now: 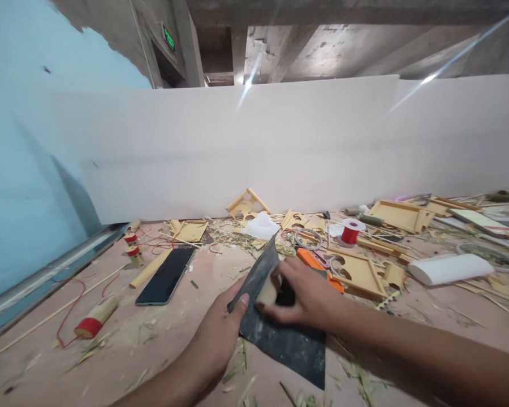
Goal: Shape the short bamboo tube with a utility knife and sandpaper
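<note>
We have a thin, dark grey, flexible sheet (288,345), perhaps abrasive paper, gripped at its left edge by our left hand (220,325), thumb on top. Our right hand (309,291) is closed around a short, pale tan, rounded piece (268,291) (wood or bamboo, we cannot tell which) that lies against the sheet's dark face. The hands are close together but apart, each clamped on its own thing.

The left grip probably serves to steady the sheet and hold its raised side up, so that it curves about the piece; the curled right fingers seem to keep the piece from rolling. Both are in front of us, above the littered, pinkish-brown work surface (127,353).

The sheet's raised corner points away from us, towards the long white panel (254,152), and its lower corner comes back to our right. The piece's visible side seems to slant from near left to far right; with fingers over it, we cannot be sure of its long axis or which end leads. The flat black phone (165,277) lies to the left, and the bright orange plastic tool (309,259) just beyond our right hand.
</note>
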Demonstrator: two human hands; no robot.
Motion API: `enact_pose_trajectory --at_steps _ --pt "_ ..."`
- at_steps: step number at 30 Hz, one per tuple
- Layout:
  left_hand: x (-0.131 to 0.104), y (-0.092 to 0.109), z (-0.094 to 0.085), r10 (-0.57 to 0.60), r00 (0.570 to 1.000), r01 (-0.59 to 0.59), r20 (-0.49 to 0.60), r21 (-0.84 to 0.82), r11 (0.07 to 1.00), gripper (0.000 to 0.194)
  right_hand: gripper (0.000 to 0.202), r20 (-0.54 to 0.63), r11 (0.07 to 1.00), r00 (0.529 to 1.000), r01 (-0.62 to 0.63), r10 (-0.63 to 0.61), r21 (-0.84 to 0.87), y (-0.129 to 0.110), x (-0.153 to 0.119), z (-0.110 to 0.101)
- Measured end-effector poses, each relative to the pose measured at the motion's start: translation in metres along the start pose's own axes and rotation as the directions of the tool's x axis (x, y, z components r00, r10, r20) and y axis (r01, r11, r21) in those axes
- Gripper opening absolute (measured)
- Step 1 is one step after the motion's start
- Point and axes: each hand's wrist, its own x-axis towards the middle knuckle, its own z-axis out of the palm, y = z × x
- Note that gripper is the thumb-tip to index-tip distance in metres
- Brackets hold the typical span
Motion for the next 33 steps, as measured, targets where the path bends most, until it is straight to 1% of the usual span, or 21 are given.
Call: enact_pose_trajectory --at_steps 2,3,6,7,8,10,11,12,15,16,17,20,21,24,25,26,29,30,31,33 --pt "0.0 -0.002 0.0 -0.011 1.0 0.011 -0.004 0.007 1.0 0.065 0.038 -0.063 0.997 0.996 -0.069 0.067 -0.034 0.0 0.001 0.001" --pt "0.0 -0.003 0.0 -0.006 1.0 0.006 -0.003 0.023 1.0 0.066 0.038 -0.065 0.997 0.996 -0.067 0.065 -0.032 0.0 0.001 0.001" --pt "0.0 -0.005 0.0 0.022 1.0 -0.021 -0.005 0.073 0.997 0.067 0.043 0.029 0.998 0.998 0.056 -0.056 0.011 0.0 0.002 0.001" --pt "0.0 -0.005 -0.001 0.024 1.0 -0.023 -0.008 0.082 0.996 0.068 0.044 0.035 0.998 0.997 0.066 -0.066 0.005 0.001 0.003 -0.001" --pt "0.001 -0.004 -0.001 0.019 1.0 -0.018 -0.011 0.085 0.996 0.067 0.042 0.016 0.999 0.999 0.045 -0.044 -0.02 0.003 0.004 -0.003" --pt "0.001 -0.001 -0.003 0.003 1.0 -0.002 -0.015 0.064 0.998 0.065 0.038 -0.052 0.996 0.998 -0.04 0.036 -0.077 0.007 0.005 -0.008" --pt "0.002 0.001 -0.004 -0.001 1.0 0.001 -0.011 0.043 0.999 0.064 0.038 -0.067 0.995 0.996 -0.059 0.053 -0.083 0.009 0.004 -0.01" --pt "0.003 0.004 -0.006 0.0 1.0 0.0 -0.002 0.021 1.0 0.062 0.039 -0.052 0.997 0.998 -0.041 0.038 -0.07 0.01 0.004 -0.011" --pt "0.005 0.009 -0.009 0.025 1.0 -0.025 -0.005 -0.004 1.0 0.06 0.045 0.051 0.996 0.995 0.091 -0.091 0.008 0.012 0.002 -0.014" --pt "0.006 0.01 -0.01 0.035 0.999 -0.035 -0.012 -0.003 0.999 0.06 0.044 0.062 0.995 0.993 0.097 -0.098 0.01 0.013 0.003 -0.015" --pt "0.005 0.01 -0.01 0.046 0.999 -0.046 -0.018 -0.004 0.999 0.061 0.042 0.052 0.997 0.996 0.073 -0.073 -0.01 0.015 0.004 -0.016" --pt "0.004 0.011 -0.01 0.063 0.998 -0.063 -0.015 -0.011 0.998 0.06 0.036 -0.033 0.994 0.998 -0.06 0.057 -0.09 0.018 0.006 -0.017" --pt "0.003 0.011 -0.009 0.068 0.998 -0.068 -0.011 -0.005 0.998 0.06 0.036 -0.038 0.994 0.998 -0.059 0.056 -0.092 0.017 0.005 -0.016" --pt "0.002 0.011 -0.009 0.083 0.997 -0.083 -0.004 0.025 0.996 0.062 0.045 0.025 0.997 0.997 0.069 -0.069 -0.025 0.011 0.003 -0.012" --pt "0.002 0.011 -0.008 0.086 0.996 -0.086 -0.006 0.025 0.996 0.064 0.046 0.034 0.996 0.995 0.092 -0.091 -0.012 0.01 0.004 -0.01" --pt "0.002 0.011 -0.008 0.085 0.996 -0.085 -0.007 0.022 0.996 0.065 0.045 0.027 0.997 0.997 0.079 -0.079 -0.02 0.01 0.005 -0.01" --pt "0.001 0.011 -0.006 0.067 0.998 -0.067 -0.006 0.007 0.998 0.066 0.035 -0.058 0.995 0.997 -0.057 0.052 -0.084 0.012 0.009 -0.01" --pt "0.001 0.011 -0.005 0.06 0.998 -0.06 -0.004 0.007 0.998 0.067 0.035 -0.066 0.994 0.996 -0.066 0.06 -0.083 0.012 0.01 -0.01" --pt "0.0 0.011 -0.004 0.059 0.998 -0.059 0.0 0.01 0.998 0.066 0.036 -0.051 0.997 0.998 -0.037 0.034 -0.068 0.011 0.01 -0.01" --pt "-0.001 0.01 -0.003 0.072 0.997 -0.072 0.003 0.015 0.997 0.064 0.042 0.017 0.998 0.998 0.068 -0.068 -0.016 0.009 0.01 -0.009"
